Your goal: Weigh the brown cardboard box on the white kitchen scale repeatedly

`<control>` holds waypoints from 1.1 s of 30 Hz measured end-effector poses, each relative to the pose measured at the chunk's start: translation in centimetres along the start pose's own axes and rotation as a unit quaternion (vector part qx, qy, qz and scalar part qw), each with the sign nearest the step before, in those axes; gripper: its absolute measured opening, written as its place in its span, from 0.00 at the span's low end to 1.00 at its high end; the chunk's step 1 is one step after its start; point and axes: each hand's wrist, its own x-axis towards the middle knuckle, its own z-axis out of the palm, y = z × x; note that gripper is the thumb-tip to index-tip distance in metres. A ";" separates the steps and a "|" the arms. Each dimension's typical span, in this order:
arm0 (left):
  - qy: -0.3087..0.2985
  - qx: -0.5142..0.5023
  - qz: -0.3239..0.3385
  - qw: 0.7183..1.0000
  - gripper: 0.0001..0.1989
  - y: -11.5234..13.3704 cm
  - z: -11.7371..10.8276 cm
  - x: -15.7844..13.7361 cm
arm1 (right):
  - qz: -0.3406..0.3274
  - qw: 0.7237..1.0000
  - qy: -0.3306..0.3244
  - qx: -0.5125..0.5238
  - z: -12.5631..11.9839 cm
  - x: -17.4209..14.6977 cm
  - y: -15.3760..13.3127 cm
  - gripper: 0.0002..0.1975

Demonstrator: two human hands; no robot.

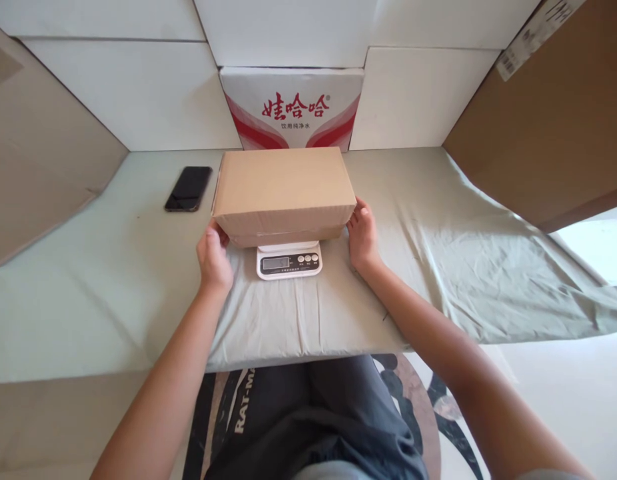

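Cardboard box (283,183): smooth, brown, oblong, over rounded white scale (289,273)
Left hand (216,259): curled, holding its near-left corner
Right hand (363,237): likewise, near right

A closed, plain brown cardboard box (284,180) covers the rear of a white digital scale (290,263).

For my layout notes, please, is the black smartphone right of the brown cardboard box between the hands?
No, the black smartphone lies left of that brown box.
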 end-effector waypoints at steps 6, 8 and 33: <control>0.037 -0.017 -0.001 0.999 0.37 1.9 0.6 -0.9 | -0.011 1.000 -0.008 -0.009 0.0 -0.4 -0.3 0.39; 0.038 -0.024 0.017 0.999 0.34 2.5 0.6 -1.3 | -0.032 0.999 -0.031 -0.022 0.1 -0.9 -0.5 0.39; 0.021 -0.038 -0.004 0.999 0.34 2.6 0.9 -1.7 | -0.086 0.989 -0.108 -0.049 1.6 -3.5 -2.4 0.33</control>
